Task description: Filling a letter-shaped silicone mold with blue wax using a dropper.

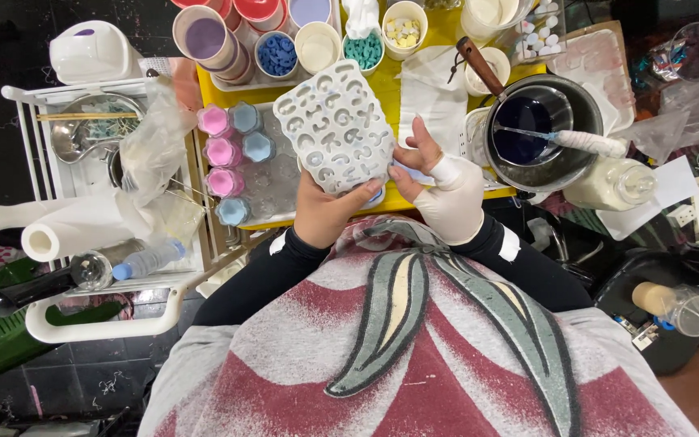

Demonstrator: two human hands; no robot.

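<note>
We held the mould (335, 125), a white sheet of letter-shaped hollows, tilted above the near edge of the yellow desk (382, 81). Our left hand (325, 212) was bare and closed its grip on the mould's lower edge, fingers curled under it and thumb on top. Our right hand (446, 190), in a white glove, pinched the mould's right edge between thumb and fingers. Just left of the mould stood pink and blue cups (232, 162) on a clear tray. To the right sat a pot (535, 129) of dark blue liquid with a white stick across it. Tubs of coloured pieces (278, 53) lay behind the mould.
</note>
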